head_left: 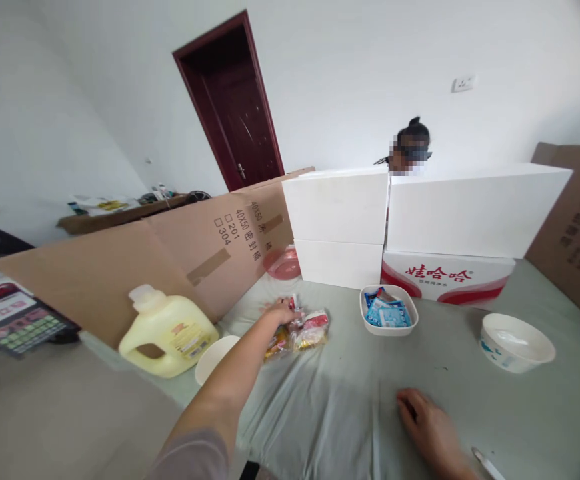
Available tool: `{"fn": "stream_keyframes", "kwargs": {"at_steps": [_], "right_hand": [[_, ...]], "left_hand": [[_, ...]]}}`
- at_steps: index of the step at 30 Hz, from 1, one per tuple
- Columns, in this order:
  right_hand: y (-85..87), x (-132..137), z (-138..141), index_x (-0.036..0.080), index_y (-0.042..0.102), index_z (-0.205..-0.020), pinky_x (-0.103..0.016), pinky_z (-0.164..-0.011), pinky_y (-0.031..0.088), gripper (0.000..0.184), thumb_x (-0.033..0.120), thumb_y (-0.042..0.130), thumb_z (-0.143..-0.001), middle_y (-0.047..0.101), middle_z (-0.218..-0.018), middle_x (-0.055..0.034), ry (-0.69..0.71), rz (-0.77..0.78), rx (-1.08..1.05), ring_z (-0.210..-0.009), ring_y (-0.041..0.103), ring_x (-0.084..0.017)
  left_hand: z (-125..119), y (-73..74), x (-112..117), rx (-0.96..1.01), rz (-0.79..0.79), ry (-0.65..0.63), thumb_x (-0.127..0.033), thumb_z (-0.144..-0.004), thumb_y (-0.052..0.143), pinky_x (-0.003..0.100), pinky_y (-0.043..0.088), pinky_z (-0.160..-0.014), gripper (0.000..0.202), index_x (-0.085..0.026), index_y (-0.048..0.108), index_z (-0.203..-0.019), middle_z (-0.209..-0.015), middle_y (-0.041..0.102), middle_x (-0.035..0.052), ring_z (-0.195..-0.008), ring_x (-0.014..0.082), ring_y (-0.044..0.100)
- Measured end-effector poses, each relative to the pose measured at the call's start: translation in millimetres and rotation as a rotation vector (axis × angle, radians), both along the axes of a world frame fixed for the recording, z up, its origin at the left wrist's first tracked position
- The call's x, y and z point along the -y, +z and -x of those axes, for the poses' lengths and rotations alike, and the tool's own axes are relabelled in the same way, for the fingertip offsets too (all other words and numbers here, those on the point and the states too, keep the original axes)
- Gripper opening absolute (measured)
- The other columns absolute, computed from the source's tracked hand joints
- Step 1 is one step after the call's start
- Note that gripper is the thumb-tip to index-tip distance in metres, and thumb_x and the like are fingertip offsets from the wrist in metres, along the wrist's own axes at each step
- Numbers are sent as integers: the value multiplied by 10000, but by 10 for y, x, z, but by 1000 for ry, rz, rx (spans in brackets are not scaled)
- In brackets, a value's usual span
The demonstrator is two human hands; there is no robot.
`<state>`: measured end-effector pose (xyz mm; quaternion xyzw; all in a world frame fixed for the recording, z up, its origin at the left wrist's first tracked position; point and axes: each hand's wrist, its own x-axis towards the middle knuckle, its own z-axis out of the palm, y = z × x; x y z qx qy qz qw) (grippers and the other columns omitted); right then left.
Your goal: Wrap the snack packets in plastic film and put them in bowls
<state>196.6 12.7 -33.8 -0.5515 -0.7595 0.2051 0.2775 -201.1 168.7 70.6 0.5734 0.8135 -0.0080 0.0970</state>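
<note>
My left hand (281, 309) reaches over a small pile of clear and red snack packets (313, 327) on the cloth. Its fingers are bent down and closed on a packet there, partly hidden by the hand itself. Lower right, my right hand (431, 425) rests on the cloth with curled fingers and nothing visible in them. A white tub (389, 328) holding blue sachets (390, 313) stands beyond the right hand. Near my left forearm is a pale bowl (215, 357), partly covered by the arm.
A yellow jug (175, 333) stands at left before a cardboard panel (210, 247). White boxes (340, 207) form a wall at the back, with a person (413, 143) behind. A red plastic bowl (284, 265) sits at the back left, a white bowl (517, 360) at right, a white-handled utensil (487, 463) in front.
</note>
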Motion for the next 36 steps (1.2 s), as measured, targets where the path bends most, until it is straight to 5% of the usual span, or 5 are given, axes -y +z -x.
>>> {"fn": "stream_keyframes", "kwargs": {"at_steps": [8, 12, 20, 26, 36], "right_hand": [[44, 16, 9, 225, 642, -917, -304, -771, 484, 312, 332, 349, -912, 704, -925, -49, 11, -4, -8, -849, 665, -196], [81, 27, 1, 218, 637, -930, -303, -754, 478, 317, 330, 340, -912, 697, -935, -50, 6, 11, 6, -844, 664, -196], [91, 2, 8, 219, 627, -921, -317, -767, 462, 304, 328, 344, -900, 698, -950, -64, 24, 47, 16, -871, 658, -212], [100, 7, 12, 221, 613, -933, -302, -765, 452, 283, 317, 347, -918, 691, -971, -62, 35, 39, 18, -877, 650, -202], [91, 20, 27, 215, 637, -921, -258, -743, 447, 224, 228, 413, -904, 692, -923, -51, -6, -19, 21, -843, 647, -171]], "left_hand": [[-885, 140, 272, -26, -97, -319, -431, -910, 445, 425, 372, -1024, 422, -223, 561, -1259, -1317, 562, 129, -1236, 306, 500], [-1116, 37, 624, -55, -172, -312, -447, -909, 441, 511, 294, -1076, 501, -210, 490, -1347, -1439, 422, 165, -1335, 368, 364], [-927, -737, 1253, -113, -444, -312, -158, -872, 495, 509, 380, -1037, 537, -219, 452, -1403, -1417, 460, 137, -1271, 341, 445], [-853, -588, 1157, -36, -613, -362, -81, -867, 477, 435, 486, -963, 422, -198, 579, -1259, -1172, 642, 99, -1098, 259, 582], [-2044, -786, 1968, 284, -745, -730, -112, -883, 466, 436, 539, -920, 419, -205, 514, -1289, -1165, 623, 96, -1063, 244, 591]]}}
